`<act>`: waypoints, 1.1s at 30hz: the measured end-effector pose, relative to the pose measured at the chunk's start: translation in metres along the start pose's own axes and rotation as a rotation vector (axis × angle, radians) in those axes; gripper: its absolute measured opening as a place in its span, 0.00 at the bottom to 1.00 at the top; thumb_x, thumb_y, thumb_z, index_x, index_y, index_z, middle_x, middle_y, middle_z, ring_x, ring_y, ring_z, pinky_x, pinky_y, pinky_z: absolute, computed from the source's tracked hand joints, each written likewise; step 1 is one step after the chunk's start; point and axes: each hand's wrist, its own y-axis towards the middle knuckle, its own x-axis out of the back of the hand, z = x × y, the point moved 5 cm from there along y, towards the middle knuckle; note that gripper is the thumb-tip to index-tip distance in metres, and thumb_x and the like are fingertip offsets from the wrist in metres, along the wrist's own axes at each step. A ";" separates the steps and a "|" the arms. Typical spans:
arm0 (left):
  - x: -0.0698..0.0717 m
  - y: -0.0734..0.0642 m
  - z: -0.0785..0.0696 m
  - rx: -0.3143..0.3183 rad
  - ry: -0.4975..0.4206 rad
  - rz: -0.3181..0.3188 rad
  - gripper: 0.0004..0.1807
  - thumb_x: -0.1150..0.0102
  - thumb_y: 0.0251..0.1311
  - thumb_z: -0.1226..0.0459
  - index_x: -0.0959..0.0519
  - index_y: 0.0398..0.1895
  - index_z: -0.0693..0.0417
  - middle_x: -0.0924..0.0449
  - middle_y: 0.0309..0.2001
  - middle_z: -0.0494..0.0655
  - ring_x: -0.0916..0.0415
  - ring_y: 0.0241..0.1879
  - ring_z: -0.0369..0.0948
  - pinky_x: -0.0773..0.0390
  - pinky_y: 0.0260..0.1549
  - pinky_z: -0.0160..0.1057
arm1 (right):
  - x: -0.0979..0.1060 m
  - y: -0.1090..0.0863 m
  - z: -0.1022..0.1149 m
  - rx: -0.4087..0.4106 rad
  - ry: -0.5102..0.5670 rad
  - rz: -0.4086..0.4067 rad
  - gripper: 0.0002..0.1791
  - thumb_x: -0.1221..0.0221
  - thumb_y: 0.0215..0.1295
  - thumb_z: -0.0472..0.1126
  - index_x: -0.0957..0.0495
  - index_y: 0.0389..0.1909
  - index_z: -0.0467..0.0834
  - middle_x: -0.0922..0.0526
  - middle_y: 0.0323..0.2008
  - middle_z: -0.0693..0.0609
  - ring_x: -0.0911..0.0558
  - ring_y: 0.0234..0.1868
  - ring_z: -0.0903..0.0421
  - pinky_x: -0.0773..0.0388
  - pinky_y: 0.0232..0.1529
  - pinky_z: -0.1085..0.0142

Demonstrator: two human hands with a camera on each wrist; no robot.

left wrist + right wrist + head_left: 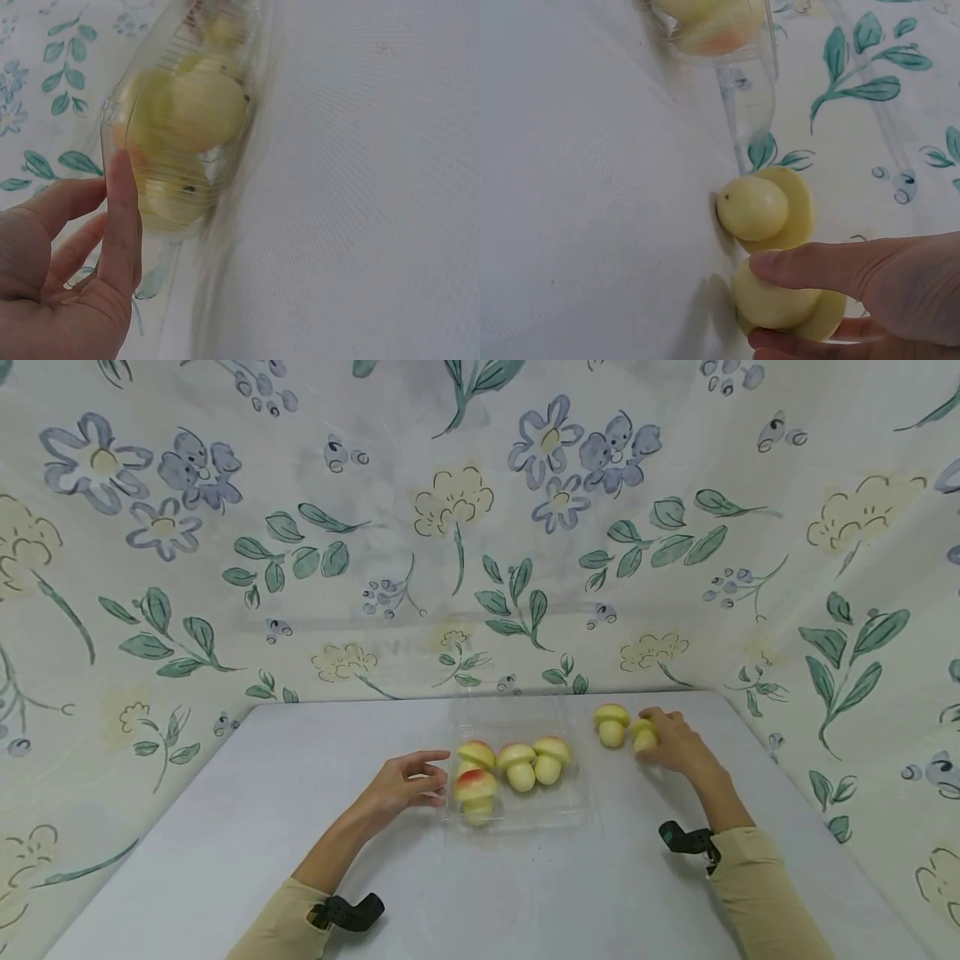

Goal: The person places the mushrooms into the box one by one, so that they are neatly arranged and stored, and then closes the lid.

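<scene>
My right hand (672, 743) pinches a yellow mushroom-shaped piece (643, 736) at the back right of the table. The right wrist view shows the thumb across its rounded stem (776, 296) and fingers beneath. Close beside it is a second mushroom-shaped piece (611, 727), apart from the hand. A clear plastic box (517, 817) in the middle holds several more of them, some with reddish caps (476, 783). At the box's left side is my left hand (405, 785), fingers loosely extended with fingertips right at the wall (112, 112).
The white table (517, 893) ends at a back wall of flowered cloth (420, 610). The box's clear lid (510, 712) stands raised behind it. Dark wrist cameras (348, 912) sit at both sleeve cuffs.
</scene>
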 end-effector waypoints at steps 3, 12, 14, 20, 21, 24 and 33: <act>0.000 0.000 0.000 -0.001 0.000 0.003 0.31 0.38 0.63 0.67 0.34 0.69 0.63 0.24 0.42 0.50 0.19 0.38 0.40 0.13 0.41 0.38 | -0.001 0.000 0.000 0.000 -0.002 -0.005 0.38 0.35 0.59 0.38 0.40 0.69 0.36 0.37 0.60 0.24 0.29 0.55 0.31 0.25 0.51 0.38; 0.000 0.000 0.000 0.002 -0.001 -0.001 0.32 0.37 0.62 0.66 0.33 0.69 0.62 0.24 0.42 0.50 0.19 0.38 0.40 0.13 0.41 0.38 | -0.001 0.001 0.000 0.010 0.006 0.002 0.39 0.34 0.58 0.37 0.41 0.68 0.36 0.38 0.61 0.23 0.29 0.55 0.29 0.26 0.50 0.38; 0.000 0.000 0.000 0.002 -0.002 0.001 0.32 0.37 0.62 0.66 0.33 0.69 0.62 0.24 0.43 0.50 0.19 0.38 0.40 0.13 0.41 0.38 | -0.001 0.001 -0.001 0.012 0.003 0.000 0.39 0.34 0.58 0.37 0.41 0.68 0.36 0.38 0.60 0.23 0.29 0.55 0.29 0.26 0.50 0.38; 0.000 0.000 0.001 0.002 -0.005 0.005 0.32 0.36 0.62 0.66 0.34 0.69 0.63 0.24 0.43 0.50 0.19 0.38 0.40 0.13 0.40 0.37 | -0.002 0.001 -0.003 0.005 0.000 0.007 0.39 0.34 0.58 0.37 0.41 0.68 0.37 0.37 0.60 0.24 0.29 0.54 0.30 0.25 0.50 0.38; 0.000 0.000 0.001 0.002 -0.003 0.005 0.32 0.36 0.62 0.66 0.34 0.69 0.63 0.24 0.43 0.50 0.19 0.38 0.40 0.13 0.40 0.37 | -0.002 0.000 -0.003 0.002 0.000 0.010 0.38 0.35 0.59 0.37 0.41 0.68 0.37 0.37 0.60 0.24 0.29 0.54 0.30 0.25 0.50 0.38; 0.000 0.000 0.001 -0.002 -0.003 0.010 0.33 0.37 0.62 0.66 0.35 0.69 0.63 0.24 0.43 0.50 0.19 0.38 0.40 0.13 0.41 0.37 | -0.002 0.001 -0.003 -0.001 -0.003 0.014 0.38 0.35 0.59 0.38 0.41 0.68 0.38 0.37 0.60 0.24 0.28 0.54 0.30 0.25 0.49 0.39; 0.000 0.000 0.001 -0.018 -0.007 0.025 0.33 0.37 0.63 0.66 0.36 0.70 0.64 0.24 0.42 0.49 0.19 0.39 0.39 0.13 0.41 0.37 | 0.003 0.000 0.001 0.008 0.000 0.012 0.39 0.34 0.59 0.38 0.41 0.69 0.38 0.36 0.59 0.25 0.28 0.54 0.31 0.25 0.48 0.40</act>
